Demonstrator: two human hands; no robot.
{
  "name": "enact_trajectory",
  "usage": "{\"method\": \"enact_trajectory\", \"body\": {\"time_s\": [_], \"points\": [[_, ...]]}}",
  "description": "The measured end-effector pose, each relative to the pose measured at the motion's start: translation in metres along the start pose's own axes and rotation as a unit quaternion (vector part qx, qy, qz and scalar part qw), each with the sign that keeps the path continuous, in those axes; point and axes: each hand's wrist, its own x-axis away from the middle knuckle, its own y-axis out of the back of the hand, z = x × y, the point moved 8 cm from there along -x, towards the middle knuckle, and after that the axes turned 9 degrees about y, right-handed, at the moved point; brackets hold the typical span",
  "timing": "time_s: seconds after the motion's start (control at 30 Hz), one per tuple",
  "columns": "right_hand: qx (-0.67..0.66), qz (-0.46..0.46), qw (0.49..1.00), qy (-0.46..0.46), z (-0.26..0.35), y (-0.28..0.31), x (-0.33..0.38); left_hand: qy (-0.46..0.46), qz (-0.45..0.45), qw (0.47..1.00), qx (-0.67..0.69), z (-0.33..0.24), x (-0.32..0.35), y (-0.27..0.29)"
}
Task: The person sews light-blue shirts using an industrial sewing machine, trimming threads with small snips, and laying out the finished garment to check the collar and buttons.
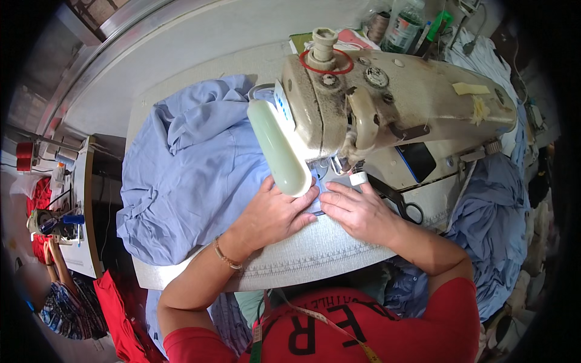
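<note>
A light blue shirt-like garment (187,163) lies bunched on the sewing machine table, one edge running under the needle area. My left hand (275,212) rests on the cloth beside the green-and-white lamp (275,145), fingers stretched and partly hidden by it, thumb apart. Close on its right, my right hand (357,212) lies flat with fingers extended on the cloth's edge, just in front of the presser foot. A white wrap (358,178) covers one of its fingertips. Above both hands stands the worn beige sewing machine (387,91). Black scissors (393,196) lie right of my right hand.
A dark phone (417,162) lies on the machine bed. More blue garments (490,224) are heaped at the right edge. Behind the machine stand a bottle (402,30) and a thread cone (379,25). At far left, another person's arms (55,263) reach a second worktable (85,230).
</note>
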Motion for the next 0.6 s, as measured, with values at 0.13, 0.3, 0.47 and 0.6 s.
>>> {"method": "enact_trajectory", "body": {"time_s": [0.13, 0.3, 0.47, 0.6], "points": [[0.002, -0.003, 1.0, -0.011, -0.004, 0.0, -0.003, 0.005, -0.008, 1.0, 0.006, 0.005, -0.003, -0.001], [-0.007, 0.006, 0.999, -0.032, -0.016, -0.006, -0.008, 0.025, -0.013, 1.0, 0.009, 0.017, -0.008, 0.001], [-0.01, -0.015, 0.999, -0.034, -0.018, -0.007, -0.009, 0.009, -0.021, 1.0, 0.01, 0.01, -0.007, 0.006], [-0.019, -0.016, 0.999, -0.043, -0.02, -0.01, -0.007, 0.007, -0.024, 1.0, 0.011, 0.007, -0.005, 0.008]]}}
